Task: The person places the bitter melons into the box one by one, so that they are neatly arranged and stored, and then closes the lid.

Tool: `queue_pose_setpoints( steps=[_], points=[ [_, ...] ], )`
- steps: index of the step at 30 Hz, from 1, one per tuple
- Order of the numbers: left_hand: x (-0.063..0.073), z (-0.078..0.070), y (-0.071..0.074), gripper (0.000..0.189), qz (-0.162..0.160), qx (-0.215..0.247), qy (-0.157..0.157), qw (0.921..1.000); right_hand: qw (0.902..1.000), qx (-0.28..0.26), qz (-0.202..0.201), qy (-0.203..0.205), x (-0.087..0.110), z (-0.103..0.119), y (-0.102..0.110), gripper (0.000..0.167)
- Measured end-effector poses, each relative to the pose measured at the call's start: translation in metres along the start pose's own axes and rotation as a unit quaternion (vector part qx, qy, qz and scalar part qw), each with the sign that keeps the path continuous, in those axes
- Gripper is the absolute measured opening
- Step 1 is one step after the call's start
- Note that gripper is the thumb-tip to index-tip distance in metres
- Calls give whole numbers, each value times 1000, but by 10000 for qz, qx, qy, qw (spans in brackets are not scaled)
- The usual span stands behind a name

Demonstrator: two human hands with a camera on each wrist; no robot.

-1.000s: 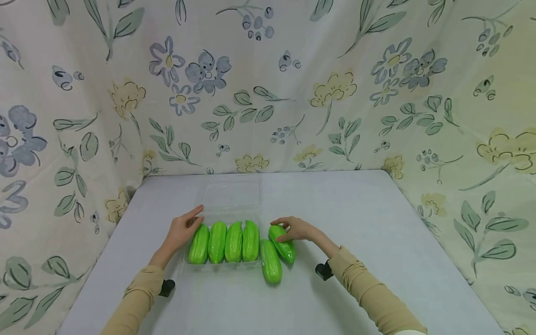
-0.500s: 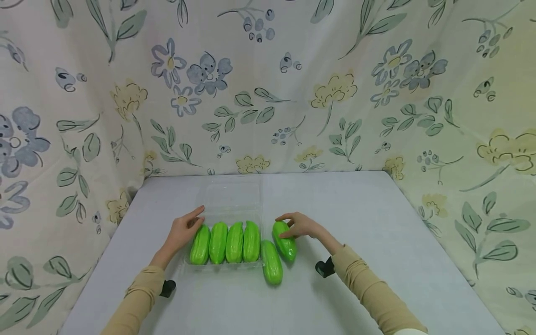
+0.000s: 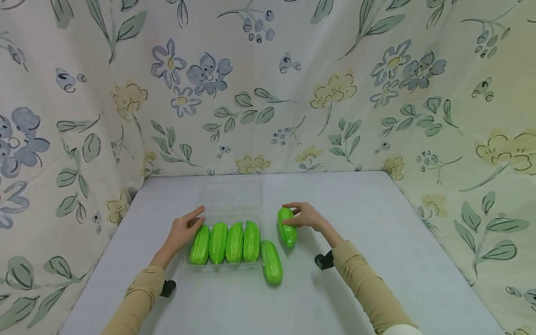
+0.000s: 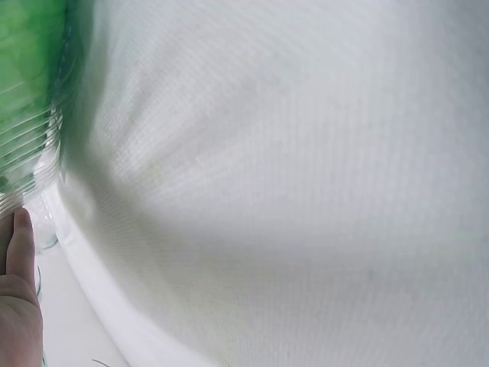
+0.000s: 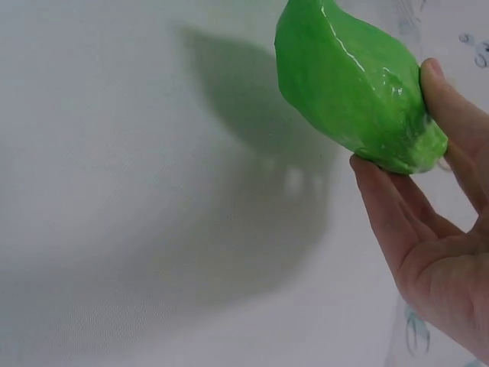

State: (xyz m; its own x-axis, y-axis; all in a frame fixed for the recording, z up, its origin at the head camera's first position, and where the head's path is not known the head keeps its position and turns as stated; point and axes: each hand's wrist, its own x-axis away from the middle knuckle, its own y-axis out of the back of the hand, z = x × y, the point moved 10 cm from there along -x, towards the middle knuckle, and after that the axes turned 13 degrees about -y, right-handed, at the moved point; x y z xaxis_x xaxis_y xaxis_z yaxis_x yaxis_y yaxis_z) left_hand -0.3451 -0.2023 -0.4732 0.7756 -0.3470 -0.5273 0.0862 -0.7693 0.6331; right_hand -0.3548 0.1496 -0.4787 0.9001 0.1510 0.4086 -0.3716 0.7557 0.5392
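Note:
My right hand (image 3: pixel 307 217) pinches a glossy green cucumber (image 3: pixel 286 230) between thumb and fingers, right of a clear plastic box. In the right wrist view the held cucumber (image 5: pixel 359 92) hangs above the table, its shadow below it, the fingers gripping its narrow end. Several more green cucumbers (image 3: pixel 217 243) lie side by side in the clear box (image 3: pixel 226 266), whose lid (image 3: pixel 232 193) lies folded back. One loose cucumber (image 3: pixel 272 263) lies against the box's right side. My left hand (image 3: pixel 182 231) rests at the box's left edge, straight fingers (image 4: pixel 23 245) touching its ribbed wall.
A white-covered table (image 3: pixel 356 209) bears everything. Behind it and at both sides hangs a floral curtain (image 3: pixel 268 83). Small black devices sit at the left wrist (image 3: pixel 168 288) and the right wrist (image 3: pixel 324 260).
My right hand has lifted the cucumber and carried it away from the loose one, back and slightly right; the cucumber has turned more upright in view. My left hand has stayed at the box.

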Motion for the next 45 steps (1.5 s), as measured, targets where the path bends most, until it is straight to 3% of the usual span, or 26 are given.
queue_pose_setpoints(
  steps=[10, 26, 35, 45],
  points=[
    [0, -1, 0, 40, 3, -39, 53, 10000, 9973, -589, -387, -229, -7, -6, 10, 57],
    [2, 2, -2, 41, 122, -32, 221, 9997, 9928, -1195, 49, -95, -11, 5, 4, 58],
    [0, 0, -1, 41, 69, -25, 107, 9999, 9894, -1436, 217, 34, -3, 27, -10, 56],
    [1, 1, -1, 41, 107, -21, 216, 9997, 9850, -1702, 256, 125, 4, 49, -32, 56]
  ],
)
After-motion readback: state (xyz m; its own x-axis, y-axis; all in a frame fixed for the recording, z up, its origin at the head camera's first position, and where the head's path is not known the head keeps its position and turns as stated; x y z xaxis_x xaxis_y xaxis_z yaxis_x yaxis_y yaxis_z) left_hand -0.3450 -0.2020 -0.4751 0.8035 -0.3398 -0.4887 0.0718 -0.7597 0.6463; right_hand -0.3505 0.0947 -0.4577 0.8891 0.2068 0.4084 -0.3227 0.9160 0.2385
